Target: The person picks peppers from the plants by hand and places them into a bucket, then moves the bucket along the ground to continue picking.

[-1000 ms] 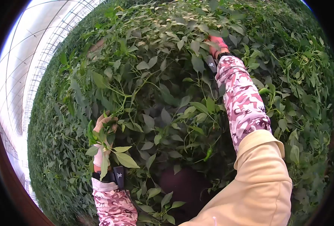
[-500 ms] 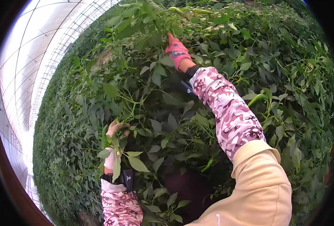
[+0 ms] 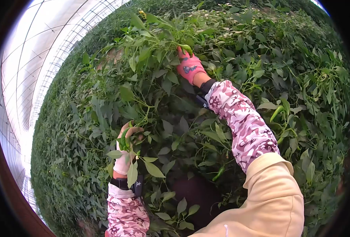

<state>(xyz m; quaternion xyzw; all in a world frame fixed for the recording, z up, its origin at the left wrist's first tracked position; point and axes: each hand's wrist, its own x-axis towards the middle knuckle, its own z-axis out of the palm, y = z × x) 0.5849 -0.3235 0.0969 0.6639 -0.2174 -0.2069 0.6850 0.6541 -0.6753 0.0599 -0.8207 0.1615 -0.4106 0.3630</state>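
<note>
My right hand [image 3: 190,68], in a pink glove with a butterfly print, is at the upper middle among the leaves. Its fingers are closed at a curved green pepper [image 3: 186,48], partly hidden by foliage. Lower left, my left hand [image 3: 124,158], in a pale glove with bare-looking fingers, is curled round several green peppers [image 3: 123,143]. Leaves hang over its palm and wrist. A leafy stem [image 3: 146,112] rises just above this hand.
Dense pepper plants [image 3: 76,130] surround both arms. Other green peppers hang at the right [image 3: 277,113] and low in the middle [image 3: 218,173]. A curved greenhouse wall with a metal frame [image 3: 37,51] runs along the left.
My right hand has come slightly down and to the right, and a green pepper now shows at its fingertips. My left hand has shifted a little right in view, its peppers more visible.
</note>
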